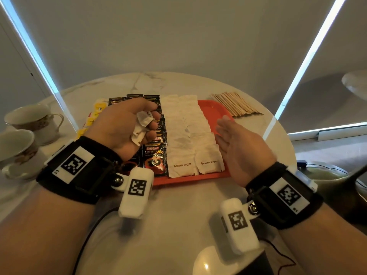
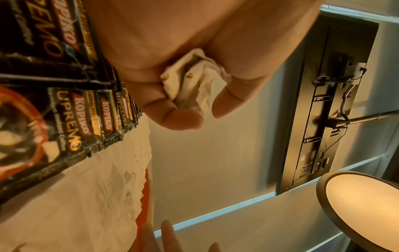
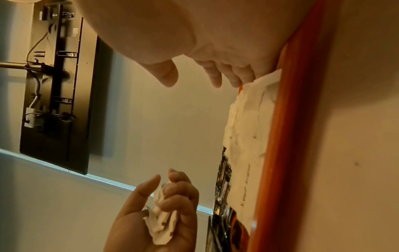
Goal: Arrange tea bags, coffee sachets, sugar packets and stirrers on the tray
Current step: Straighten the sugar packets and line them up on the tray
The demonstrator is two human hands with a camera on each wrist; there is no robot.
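Several brown sugar packets [image 1: 141, 127] crumpled in left hand [image 1: 124, 124], fingers curled tight; right hand [image 1: 236, 143] spread flat beside tray [image 1: 190, 179]. Risk: torn paper, spilled sugar below.

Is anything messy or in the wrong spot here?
Yes. The left hand holds crumpled white packets bunched in its grip, while the other brown sugar packets lie flat in rows on the red tray. The wooden stirrers still lie on the table, beside the tray.
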